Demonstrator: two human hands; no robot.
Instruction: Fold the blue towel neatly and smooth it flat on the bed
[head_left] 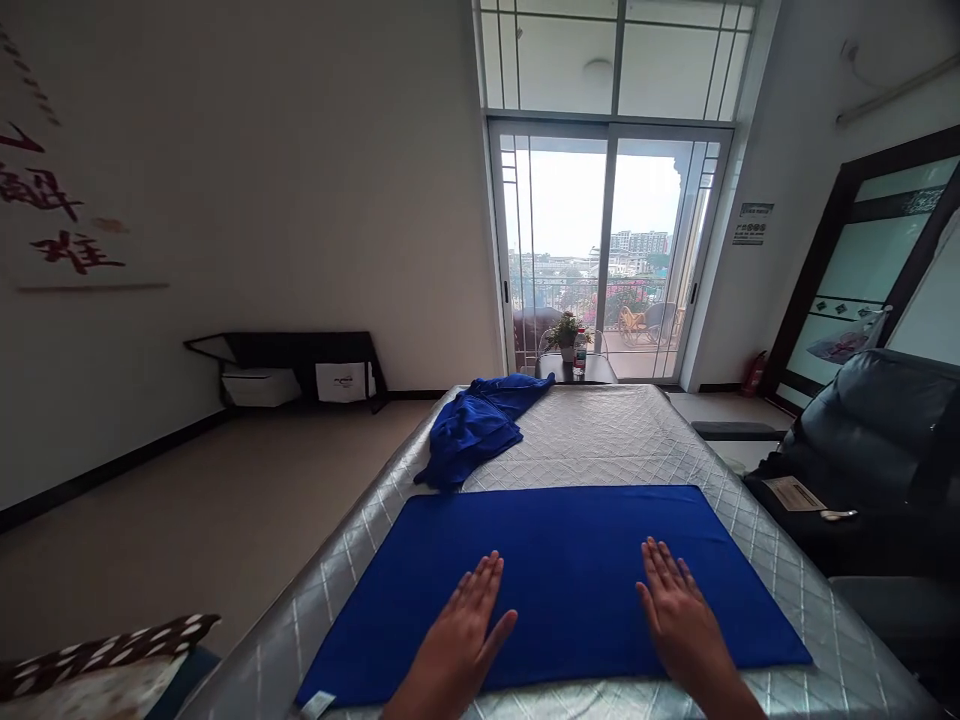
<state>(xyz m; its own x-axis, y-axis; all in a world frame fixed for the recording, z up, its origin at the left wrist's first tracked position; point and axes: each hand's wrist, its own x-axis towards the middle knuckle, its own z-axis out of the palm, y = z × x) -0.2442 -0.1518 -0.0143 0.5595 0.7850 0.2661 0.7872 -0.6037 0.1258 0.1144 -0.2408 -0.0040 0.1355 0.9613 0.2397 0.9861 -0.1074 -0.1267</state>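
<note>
A blue cloth (566,560) lies spread flat across the near part of a table with a silvery quilted cover (607,430). A small white tag (318,704) shows at its near left corner. My left hand (469,625) is over the left half of the cloth, fingers stretched and thumb apart, holding nothing. Over the right half is my right hand (675,605), also flat with fingers extended and nothing in it. Whether the palms press on the fabric is hard to tell. Beyond the cloth's far left edge lies a second, crumpled blue cloth (476,425).
A small table with a potted plant (567,335) and a bottle (580,352) stands past the far end, before sliding glass doors. A black leather chair (877,450) is at the right. A dotted brown fabric (112,655) shows at lower left; a black rack (300,365) stands along the wall.
</note>
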